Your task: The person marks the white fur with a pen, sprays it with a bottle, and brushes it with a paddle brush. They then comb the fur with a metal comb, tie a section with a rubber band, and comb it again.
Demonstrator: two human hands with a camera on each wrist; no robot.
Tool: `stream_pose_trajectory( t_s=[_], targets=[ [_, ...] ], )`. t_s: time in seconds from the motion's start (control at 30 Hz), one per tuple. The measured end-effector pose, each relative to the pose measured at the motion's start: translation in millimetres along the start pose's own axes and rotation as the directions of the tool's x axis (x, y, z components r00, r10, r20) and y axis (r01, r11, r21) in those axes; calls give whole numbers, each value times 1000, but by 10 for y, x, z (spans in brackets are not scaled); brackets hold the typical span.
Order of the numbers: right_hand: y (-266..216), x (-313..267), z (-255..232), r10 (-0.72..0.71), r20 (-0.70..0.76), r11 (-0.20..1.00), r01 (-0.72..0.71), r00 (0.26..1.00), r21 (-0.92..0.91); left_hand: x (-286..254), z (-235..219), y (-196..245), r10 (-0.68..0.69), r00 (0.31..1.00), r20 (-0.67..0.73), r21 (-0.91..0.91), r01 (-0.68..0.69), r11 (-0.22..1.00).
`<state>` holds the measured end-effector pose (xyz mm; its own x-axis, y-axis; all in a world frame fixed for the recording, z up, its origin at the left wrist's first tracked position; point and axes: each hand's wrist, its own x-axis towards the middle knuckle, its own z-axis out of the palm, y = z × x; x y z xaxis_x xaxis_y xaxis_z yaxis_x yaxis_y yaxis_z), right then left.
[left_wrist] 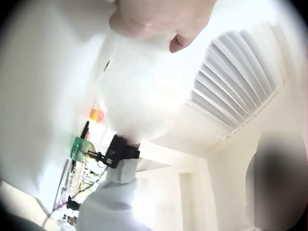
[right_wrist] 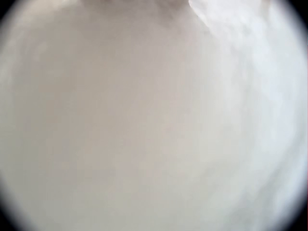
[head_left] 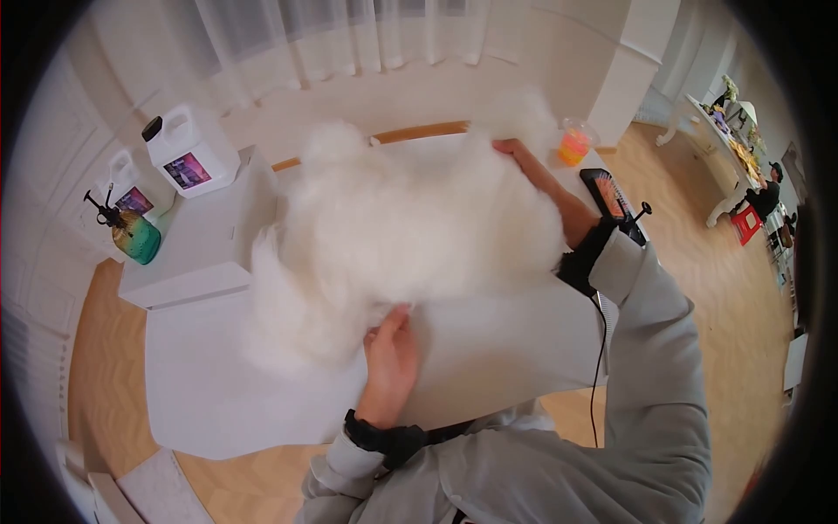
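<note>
A large white fluffy, fur-like mass (head_left: 410, 218) lies over the middle of the white table. It has tufts sticking out at the left and at the upper right. At its near edge my left hand (head_left: 391, 362) pinches some of the fluff between thumb and curled fingers; the left wrist view shows this hand (left_wrist: 161, 17) at the top against the white fluff (left_wrist: 144, 82). My right hand (head_left: 528, 166) reaches along the far right side, partly buried, so its finger pose is hidden. White fluff (right_wrist: 134, 120) fills nearly all of the right wrist view.
To the left, two white jugs (head_left: 190, 153) and a green spray bottle (head_left: 138, 236) stand by a white cabinet (head_left: 196, 236). Beyond my right forearm are a cup with orange contents (head_left: 573, 144) and a black-framed brush (head_left: 611, 196). A cable (head_left: 600, 375) hangs from my right wrist.
</note>
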<state>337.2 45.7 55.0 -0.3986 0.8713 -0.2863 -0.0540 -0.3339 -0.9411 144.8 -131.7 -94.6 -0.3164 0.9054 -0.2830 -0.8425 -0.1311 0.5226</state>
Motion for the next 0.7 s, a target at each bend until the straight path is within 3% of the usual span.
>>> stream_pose_trajectory(
  t_s=[0.03,0.07,0.1,0.13,0.17,0.2,0.23,0.57,0.7],
  targets=[
    [15,-69,17,-122,44,990,125,992,-70,-40,-7,51,65,996,62,160,-74,984],
    [29,-137,51,-237,95,959,248,967,-134,-81,-3,96,68,996,63,161,-77,984],
    [36,-202,102,-239,96,959,250,966,-134,-147,8,146,152,988,31,230,-155,961],
    [-27,-314,259,-334,70,908,340,940,-244,-213,43,210,236,972,3,300,-226,927],
    [-62,-372,345,-429,54,837,419,902,-353,-276,-47,336,237,971,3,299,-228,927],
    [-54,-371,336,-430,54,836,420,901,-352,-350,-215,532,211,958,193,809,-277,518],
    [-41,-378,314,-414,70,849,413,908,-330,-382,-317,674,70,944,322,942,-312,-124],
    [160,-659,-259,-278,236,944,310,931,-109,-173,-698,1374,231,906,355,907,-393,149],
    [200,-661,-327,-237,296,968,252,925,-14,-293,-786,1344,284,889,359,865,-431,258]
  ],
)
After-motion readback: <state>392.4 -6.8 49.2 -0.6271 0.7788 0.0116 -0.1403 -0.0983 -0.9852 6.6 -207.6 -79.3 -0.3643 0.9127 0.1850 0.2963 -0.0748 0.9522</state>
